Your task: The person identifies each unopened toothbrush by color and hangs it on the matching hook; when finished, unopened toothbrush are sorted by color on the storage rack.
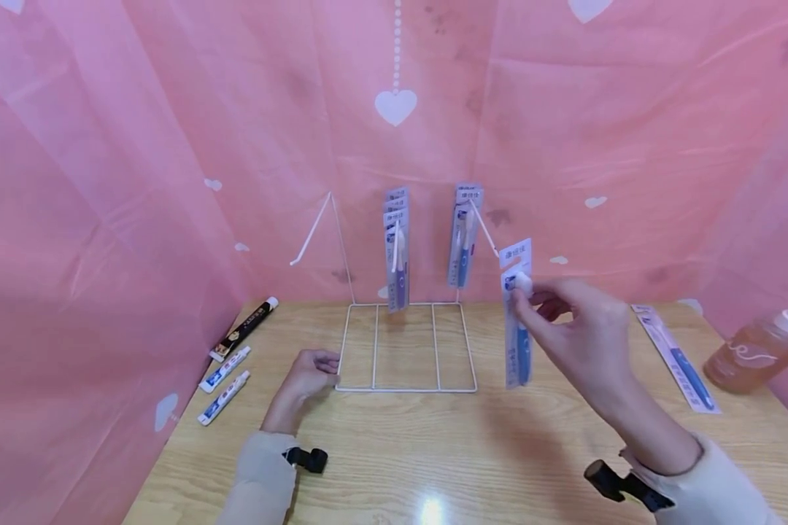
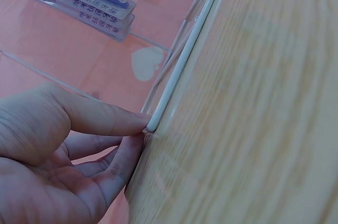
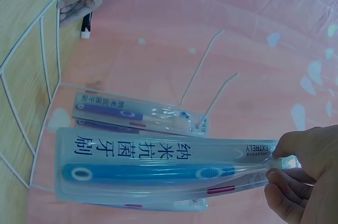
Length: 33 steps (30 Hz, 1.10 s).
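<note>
My right hand pinches a blue toothbrush in a clear blister pack near its brush-head end. The pack hangs upright beside the tip of the right hook of a white wire display rack; whether the hook enters its slot I cannot tell. Blue packaged toothbrushes hang farther back on that hook, and purple ones hang on the middle hook. The left hook is bare. At the rack base's front left corner, my left hand pinches the wire between thumb and fingers.
On the wooden table's left lie a black toothpaste tube and two small white-and-blue tubes. At the right lies another packaged blue toothbrush, near a pump bottle of amber liquid. A pink curtain stands behind the rack.
</note>
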Available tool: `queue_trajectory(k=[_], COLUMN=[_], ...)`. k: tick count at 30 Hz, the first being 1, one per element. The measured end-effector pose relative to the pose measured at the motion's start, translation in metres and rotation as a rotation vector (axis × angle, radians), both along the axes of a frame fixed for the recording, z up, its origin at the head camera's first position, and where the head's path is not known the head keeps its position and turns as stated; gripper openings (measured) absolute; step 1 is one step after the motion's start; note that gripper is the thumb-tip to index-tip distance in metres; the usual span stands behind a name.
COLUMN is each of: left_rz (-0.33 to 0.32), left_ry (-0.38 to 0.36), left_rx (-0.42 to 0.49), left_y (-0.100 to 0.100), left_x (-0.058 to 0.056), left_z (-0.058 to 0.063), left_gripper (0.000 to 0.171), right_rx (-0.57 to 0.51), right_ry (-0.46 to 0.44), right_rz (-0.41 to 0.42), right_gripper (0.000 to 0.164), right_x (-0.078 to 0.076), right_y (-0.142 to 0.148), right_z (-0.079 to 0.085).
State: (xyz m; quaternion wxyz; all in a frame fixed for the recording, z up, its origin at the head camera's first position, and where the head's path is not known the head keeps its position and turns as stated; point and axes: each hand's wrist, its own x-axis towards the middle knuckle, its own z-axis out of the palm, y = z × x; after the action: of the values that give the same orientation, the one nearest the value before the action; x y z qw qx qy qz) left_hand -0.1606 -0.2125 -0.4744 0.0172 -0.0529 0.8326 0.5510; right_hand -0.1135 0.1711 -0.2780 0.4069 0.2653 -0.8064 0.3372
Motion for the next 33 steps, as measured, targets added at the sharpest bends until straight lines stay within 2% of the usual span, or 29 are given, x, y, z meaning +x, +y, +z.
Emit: queue_trajectory(k=[6,12,22,27,33], left_rz=[-0.014,-0.018,-0.013,-0.01,-0.004], left_ry=[0.021,0.008,-0.002,-0.007,-0.013], left_rx=[-0.003,0.013,0.001,0.015,0.022], left_y=[0.0,0.002,0.002,0.0,0.0], left_x=[0.001,0.0,-0.001,0.0,0.0], left_z=[-0.002,-0.001,0.001,0.001,0.001], left_gripper=[0.038,0.038,0.038,0.037,0.036], right_rx=[-0.021,-0.013,-0.034,-0.052,-0.08], right_ry=[-0.017,-0.036,-0.145,-0.215,-0.284], right_rz=[-0.05,-0.076,-0.105,-0.109,-0.105], right_gripper=[0.011,0.008,0.012,0.016,0.017], right_x=[-0.01,-0.017,-0.033,-0.051,-0.088], right_y=[-0.008,-0.01,-0.017,-0.023,-0.031], right_z=[-0.008,-0.015,-0.021,-0.02,-0.017])
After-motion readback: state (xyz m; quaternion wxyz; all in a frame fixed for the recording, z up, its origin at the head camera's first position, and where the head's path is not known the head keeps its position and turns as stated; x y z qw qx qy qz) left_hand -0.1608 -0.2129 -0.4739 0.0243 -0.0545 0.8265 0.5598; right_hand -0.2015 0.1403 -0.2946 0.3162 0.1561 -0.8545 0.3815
